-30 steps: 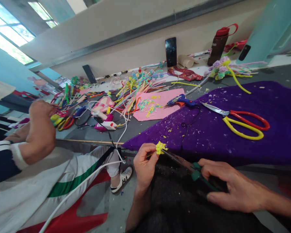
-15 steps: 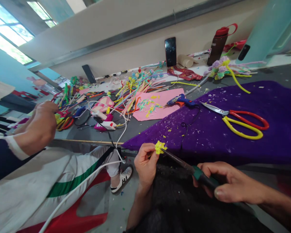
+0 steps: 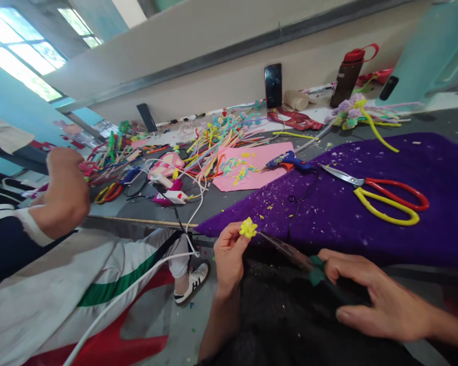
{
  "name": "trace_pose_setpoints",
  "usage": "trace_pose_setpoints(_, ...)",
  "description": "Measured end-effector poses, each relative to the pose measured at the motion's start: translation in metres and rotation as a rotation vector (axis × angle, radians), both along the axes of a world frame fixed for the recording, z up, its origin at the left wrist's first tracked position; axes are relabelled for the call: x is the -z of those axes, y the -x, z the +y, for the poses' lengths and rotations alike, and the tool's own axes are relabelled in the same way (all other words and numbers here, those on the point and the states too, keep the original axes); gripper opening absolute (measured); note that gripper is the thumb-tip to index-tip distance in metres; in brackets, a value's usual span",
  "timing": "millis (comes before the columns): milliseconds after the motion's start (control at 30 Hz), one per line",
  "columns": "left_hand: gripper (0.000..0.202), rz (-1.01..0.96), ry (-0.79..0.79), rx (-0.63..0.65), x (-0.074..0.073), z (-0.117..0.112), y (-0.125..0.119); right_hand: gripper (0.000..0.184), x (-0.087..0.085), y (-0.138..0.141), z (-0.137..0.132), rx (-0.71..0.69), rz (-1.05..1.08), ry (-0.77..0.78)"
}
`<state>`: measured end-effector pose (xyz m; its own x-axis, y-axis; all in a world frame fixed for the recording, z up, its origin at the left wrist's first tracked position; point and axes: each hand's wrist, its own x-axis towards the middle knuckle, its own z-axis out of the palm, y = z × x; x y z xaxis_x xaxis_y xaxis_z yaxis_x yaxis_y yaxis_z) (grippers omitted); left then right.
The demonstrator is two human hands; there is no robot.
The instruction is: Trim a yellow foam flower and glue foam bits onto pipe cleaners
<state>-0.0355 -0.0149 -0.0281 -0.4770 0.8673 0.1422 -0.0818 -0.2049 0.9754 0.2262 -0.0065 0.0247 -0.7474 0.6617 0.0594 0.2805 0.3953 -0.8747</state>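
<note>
Pinched between the thumb and fingers of my left hand [image 3: 229, 254] is a small yellow fuzzy flower [image 3: 248, 227], which looks made of pipe cleaner. My right hand [image 3: 381, 295] grips dark-bladed scissors [image 3: 286, 249] with green handles; the thumb and fingers are spread in the handles. The blade tips point at the flower and stop just right of it, slightly apart from it. Both hands are above a dark cloth on my lap, in front of the table edge. Yellow trimmings lie on the purple cloth [image 3: 397, 244] beyond.
Larger scissors [image 3: 385, 198] with red and yellow handles and a blue glue gun [image 3: 290, 161] lie ahead. Pink paper [image 3: 229, 183] holds clippings. Pipe cleaners [image 3: 213, 142], a phone [image 3: 273, 86] and a bottle [image 3: 347, 76] stand farther back. A co-worker's arm [image 3: 64, 198] and a white cable [image 3: 137, 282] are left.
The scissors have drawn back right from the flower, and my right hand's thumb and fingers have spread. The flower has turned slightly in my left hand. The co-worker's hand has shifted.
</note>
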Motion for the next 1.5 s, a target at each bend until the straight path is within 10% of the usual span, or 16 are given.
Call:
trace_pose_setpoints(333, 0.017, -0.251, 0.115, 0.100, -0.012, -0.004, 0.003, 0.013, 0.013, 0.001, -0.009, 0.025, 0.000, -0.033)
trace_pose_setpoints(1500, 0.027, -0.190, 0.000, 0.082, -0.022, -0.009, 0.020, 0.014, 0.020, 0.006, -0.009, 0.006, 0.031, 0.015)
